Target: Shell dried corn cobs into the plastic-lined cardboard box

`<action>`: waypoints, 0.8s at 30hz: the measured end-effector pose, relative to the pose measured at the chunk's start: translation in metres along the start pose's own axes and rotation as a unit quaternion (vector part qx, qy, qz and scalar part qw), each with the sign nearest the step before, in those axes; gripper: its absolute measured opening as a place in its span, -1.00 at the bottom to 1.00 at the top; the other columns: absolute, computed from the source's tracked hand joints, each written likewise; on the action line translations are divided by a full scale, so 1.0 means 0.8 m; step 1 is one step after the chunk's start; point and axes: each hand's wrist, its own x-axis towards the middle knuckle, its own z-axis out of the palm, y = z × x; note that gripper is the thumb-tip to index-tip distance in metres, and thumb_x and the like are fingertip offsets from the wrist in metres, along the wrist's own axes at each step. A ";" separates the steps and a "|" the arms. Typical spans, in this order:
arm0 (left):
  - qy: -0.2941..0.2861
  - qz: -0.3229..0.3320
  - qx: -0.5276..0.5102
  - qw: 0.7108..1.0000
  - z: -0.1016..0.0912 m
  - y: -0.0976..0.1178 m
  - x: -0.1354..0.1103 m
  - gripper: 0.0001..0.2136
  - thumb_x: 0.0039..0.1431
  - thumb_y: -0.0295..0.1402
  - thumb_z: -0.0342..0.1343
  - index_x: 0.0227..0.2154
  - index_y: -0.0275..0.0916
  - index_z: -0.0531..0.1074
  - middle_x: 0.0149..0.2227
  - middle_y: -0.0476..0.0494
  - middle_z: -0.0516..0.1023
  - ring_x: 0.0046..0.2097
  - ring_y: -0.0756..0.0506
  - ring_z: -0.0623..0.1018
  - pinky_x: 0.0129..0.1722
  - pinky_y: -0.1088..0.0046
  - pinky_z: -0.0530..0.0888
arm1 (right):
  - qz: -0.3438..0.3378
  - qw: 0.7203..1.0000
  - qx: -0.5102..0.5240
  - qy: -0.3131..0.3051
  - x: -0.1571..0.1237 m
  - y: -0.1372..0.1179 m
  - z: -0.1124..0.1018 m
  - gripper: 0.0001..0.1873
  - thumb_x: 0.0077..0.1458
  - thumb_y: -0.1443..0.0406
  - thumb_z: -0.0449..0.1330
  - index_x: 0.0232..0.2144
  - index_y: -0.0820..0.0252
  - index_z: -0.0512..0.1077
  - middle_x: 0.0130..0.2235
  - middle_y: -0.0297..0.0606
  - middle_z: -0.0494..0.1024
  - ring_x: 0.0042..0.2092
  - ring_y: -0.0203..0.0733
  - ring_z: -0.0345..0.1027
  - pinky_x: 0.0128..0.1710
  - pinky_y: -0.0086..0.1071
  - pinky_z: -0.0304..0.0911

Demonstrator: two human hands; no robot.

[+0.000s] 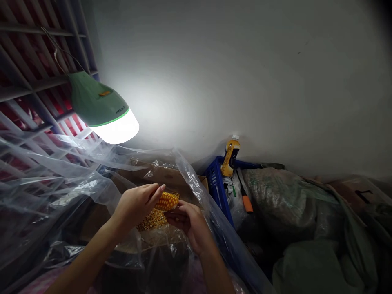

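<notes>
Between my two hands is an ear of yellow corn (168, 201), held above a cardboard box (165, 173) lined with clear plastic. My left hand (137, 204) is closed around its left end, thumb along the top. The fingers of my right hand (189, 220) grip the right end from below. Loose corn kernels (151, 220) lie heaped in the box under the ear. Parts of the ear are hidden behind my fingers.
A lit green lamp (102, 104) hangs from a slatted rack (33, 81) at the left. Clear plastic sheeting (196, 183) drapes around the box. To the right, a blue crate (216, 188) holds a yellow bottle (230, 157) and an orange-handled tool (247, 203), beside bulky sacks (284, 200).
</notes>
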 end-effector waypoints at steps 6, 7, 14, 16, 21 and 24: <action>0.007 0.013 0.019 1.000 0.001 -0.003 -0.001 -0.68 0.17 -0.18 -0.22 -0.48 -0.17 0.39 -0.47 -0.04 0.51 -0.44 -0.02 0.47 -0.52 0.52 0.15 | 0.007 1.000 0.004 0.004 -0.001 -0.002 -0.005 -0.70 -0.16 0.19 0.19 -0.36 0.30 0.45 -0.36 -0.17 0.55 -0.34 -0.14 0.45 -0.36 -0.33 0.33; 0.007 0.013 0.026 1.000 0.001 -0.002 -0.001 -0.66 0.18 -0.17 -0.23 -0.49 -0.17 0.39 -0.49 -0.04 0.50 -0.45 -0.01 0.46 -0.52 0.52 0.15 | 0.006 1.000 -0.004 0.005 0.000 -0.001 -0.004 -0.70 -0.18 0.20 0.21 -0.37 0.30 0.45 -0.37 -0.17 0.55 -0.35 -0.14 0.44 -0.37 -0.33 0.33; 0.007 0.011 0.022 1.000 0.001 -0.001 0.000 -0.63 0.19 -0.16 -0.25 -0.47 -0.16 0.42 -0.45 -0.05 0.53 -0.41 -0.05 0.49 -0.50 0.52 0.18 | -0.005 0.999 -0.013 0.043 0.004 0.007 0.001 -0.77 -0.20 0.30 0.15 -0.42 0.30 0.48 -0.43 -0.21 0.55 -0.42 -0.21 0.43 -0.32 -0.33 0.33; 0.002 0.014 0.022 1.000 0.000 -0.004 0.000 -0.63 0.20 -0.15 -0.26 -0.45 -0.16 0.41 -0.43 -0.05 0.53 -0.40 -0.05 0.49 -0.49 0.53 0.19 | 0.003 0.999 0.008 0.037 0.003 0.005 0.001 -0.75 -0.19 0.30 0.11 -0.41 0.31 0.47 -0.42 -0.19 0.55 -0.40 -0.19 0.44 -0.32 -0.33 0.33; 0.000 0.024 0.054 0.998 -0.001 -0.007 0.000 -0.65 0.20 -0.15 -0.25 -0.48 -0.17 0.37 -0.46 -0.02 0.50 -0.44 -0.02 0.47 -0.52 0.51 0.13 | -0.001 1.000 0.014 -0.009 -0.001 0.000 -0.003 -0.66 -0.13 0.22 0.16 -0.29 0.32 0.45 -0.30 -0.13 0.54 -0.29 -0.11 0.44 -0.29 -0.27 0.33; 0.003 0.031 0.061 0.998 0.002 -0.005 0.000 -0.64 0.21 -0.15 -0.25 -0.49 -0.17 0.36 -0.48 -0.01 0.49 -0.46 -0.01 0.46 -0.53 0.52 0.13 | -0.012 1.000 -0.019 0.017 -0.001 0.002 -0.001 -0.70 -0.17 0.23 0.20 -0.35 0.33 0.46 -0.36 -0.16 0.55 -0.35 -0.13 0.44 -0.31 -0.27 0.34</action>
